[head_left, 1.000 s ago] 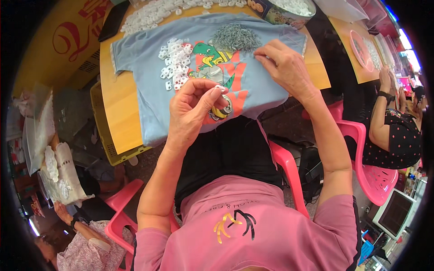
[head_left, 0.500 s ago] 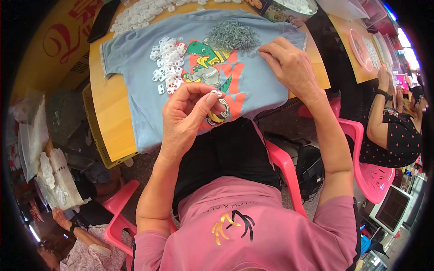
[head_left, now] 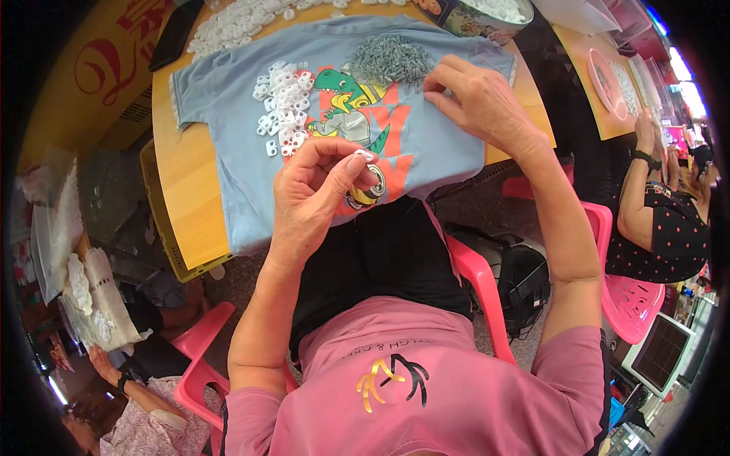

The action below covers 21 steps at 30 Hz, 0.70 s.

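My left hand (head_left: 310, 199) is closed, pinching a small white plastic piece (head_left: 365, 155) between thumb and forefinger above the lower part of a blue T-shirt (head_left: 236, 167) spread on the table. My right hand (head_left: 480, 102) is at the right edge of a heap of tiny grey metal pieces (head_left: 389, 61), thumb and fingertips drawn together. Whatever those fingertips hold is too small to make out. A cluster of white plastic pieces with holes (head_left: 283, 106) lies on the shirt, left of its dinosaur print (head_left: 338, 87).
More white pieces (head_left: 236, 30) cover the table's far edge, beside a dark phone-like object (head_left: 175, 34). A round tin (head_left: 490, 19) of white bits stands far right. Pink chairs (head_left: 483, 285) surround me. Other people sit at right (head_left: 669, 228) and lower left (head_left: 156, 422).
My right hand has shifted slightly left, closer to the grey metal heap, and its elbow has swung a little outward. My left hand keeps its pinch in nearly the same place.
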Each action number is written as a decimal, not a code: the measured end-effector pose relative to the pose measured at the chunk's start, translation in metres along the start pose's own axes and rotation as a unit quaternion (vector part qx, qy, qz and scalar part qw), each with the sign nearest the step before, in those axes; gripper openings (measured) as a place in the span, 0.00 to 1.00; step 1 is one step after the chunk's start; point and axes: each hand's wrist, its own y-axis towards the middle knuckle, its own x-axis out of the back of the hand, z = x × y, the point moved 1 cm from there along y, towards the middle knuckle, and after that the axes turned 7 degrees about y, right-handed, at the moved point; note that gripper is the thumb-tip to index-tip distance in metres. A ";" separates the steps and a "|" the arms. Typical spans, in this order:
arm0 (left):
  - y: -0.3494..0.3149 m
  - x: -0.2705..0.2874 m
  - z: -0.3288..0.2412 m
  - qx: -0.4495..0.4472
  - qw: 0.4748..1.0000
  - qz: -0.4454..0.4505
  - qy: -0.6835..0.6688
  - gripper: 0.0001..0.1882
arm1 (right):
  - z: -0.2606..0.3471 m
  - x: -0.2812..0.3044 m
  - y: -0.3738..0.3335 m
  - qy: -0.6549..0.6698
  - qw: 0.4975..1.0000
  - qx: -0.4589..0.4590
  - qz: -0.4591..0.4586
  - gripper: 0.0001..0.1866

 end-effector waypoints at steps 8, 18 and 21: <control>0.000 0.001 0.000 0.004 1.000 0.008 0.010 0.07 | -0.001 0.008 0.005 -0.033 0.997 0.001 0.069 0.07; 0.001 0.001 -0.001 0.012 0.999 -0.004 -0.035 0.07 | 0.005 0.001 0.002 -0.039 0.999 0.033 0.009 0.04; 0.002 0.001 -0.002 0.016 0.999 0.001 -0.052 0.07 | 0.008 0.001 -0.001 -0.048 0.999 0.020 -0.005 0.04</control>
